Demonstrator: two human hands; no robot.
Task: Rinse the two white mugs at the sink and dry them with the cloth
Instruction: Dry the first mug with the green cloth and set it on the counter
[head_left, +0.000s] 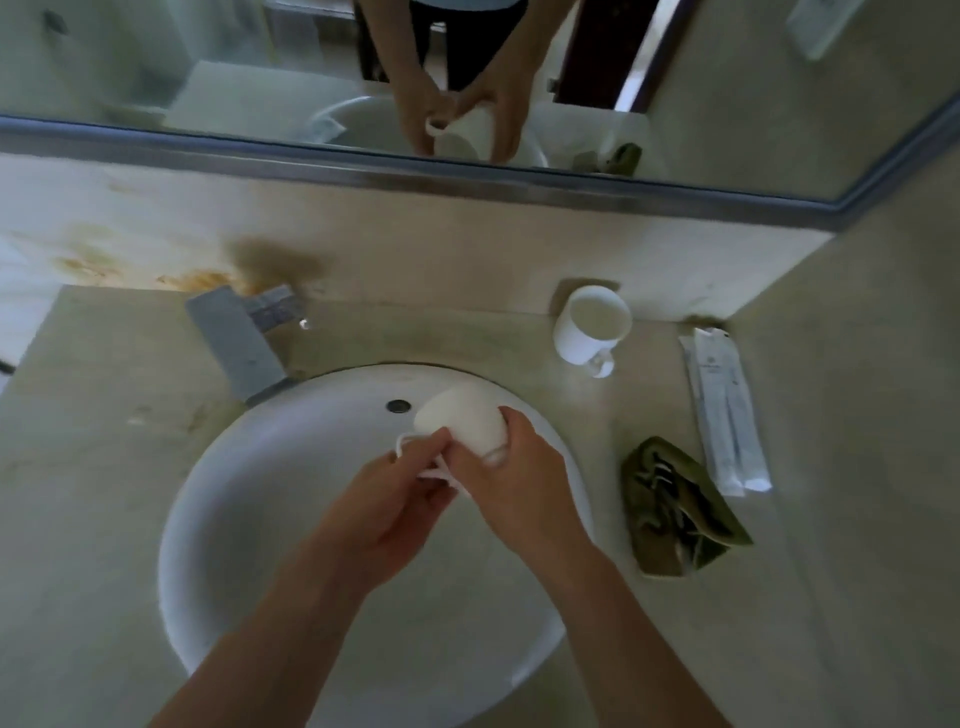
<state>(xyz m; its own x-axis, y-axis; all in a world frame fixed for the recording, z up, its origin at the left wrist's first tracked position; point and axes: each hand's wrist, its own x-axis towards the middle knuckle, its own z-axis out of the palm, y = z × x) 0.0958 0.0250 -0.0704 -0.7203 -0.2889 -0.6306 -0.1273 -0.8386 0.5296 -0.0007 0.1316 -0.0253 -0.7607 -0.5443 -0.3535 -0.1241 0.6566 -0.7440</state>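
White ceramic mug tilted over round white sink, likely to drain | right hand fingers curl round its body, left hand fingers pinch the handle | second white mug and green cloth wait on worktop

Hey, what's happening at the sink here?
A person holds a white mug over the sink with both hands. The right hand wraps round its body and the left hand holds it at the handle. No water can be seen running from the tap. The second mug stands upright on the counter to the right, and the green cloth lies crumpled beside the sink, untouched.
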